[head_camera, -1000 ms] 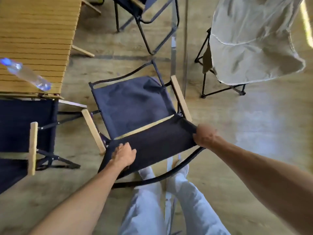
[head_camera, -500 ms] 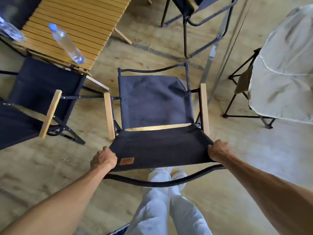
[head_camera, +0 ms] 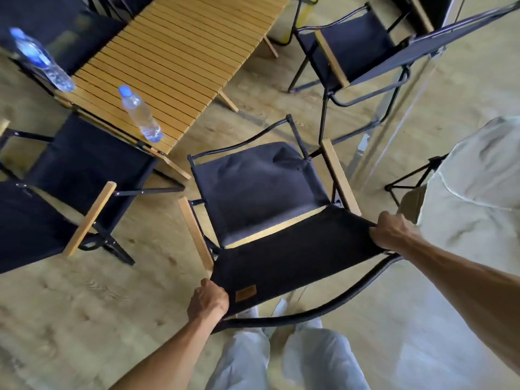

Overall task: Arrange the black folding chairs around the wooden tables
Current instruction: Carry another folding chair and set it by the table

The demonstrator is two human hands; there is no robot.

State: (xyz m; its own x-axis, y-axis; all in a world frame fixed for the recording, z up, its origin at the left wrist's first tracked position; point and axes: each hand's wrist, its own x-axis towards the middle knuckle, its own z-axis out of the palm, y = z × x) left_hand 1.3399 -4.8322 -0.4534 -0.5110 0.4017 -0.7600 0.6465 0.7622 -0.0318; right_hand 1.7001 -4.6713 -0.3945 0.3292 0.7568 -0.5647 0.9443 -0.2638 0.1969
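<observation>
A black folding chair [head_camera: 261, 192] with wooden armrests stands in front of me, its seat facing away toward the corner of a slatted wooden table [head_camera: 180, 52]. My left hand [head_camera: 208, 299] grips the left end of the chair's backrest fabric. My right hand [head_camera: 392, 230] grips the right end of the same backrest. A second black chair [head_camera: 70, 175] stands at the table's near left side. A third black chair [head_camera: 363, 49] stands at the upper right, beyond the table's end.
Two clear water bottles with blue caps, one near the corner [head_camera: 140, 114] and one at the left edge [head_camera: 39, 59], stand on the table. A pale fabric chair [head_camera: 475, 192] on a black frame is close on my right. The floor is light wood.
The held chair has turned, its seat now pointing toward the table corner. The view has swung left, bringing more of the table and both bottles into sight. Both hands keep their grip.
</observation>
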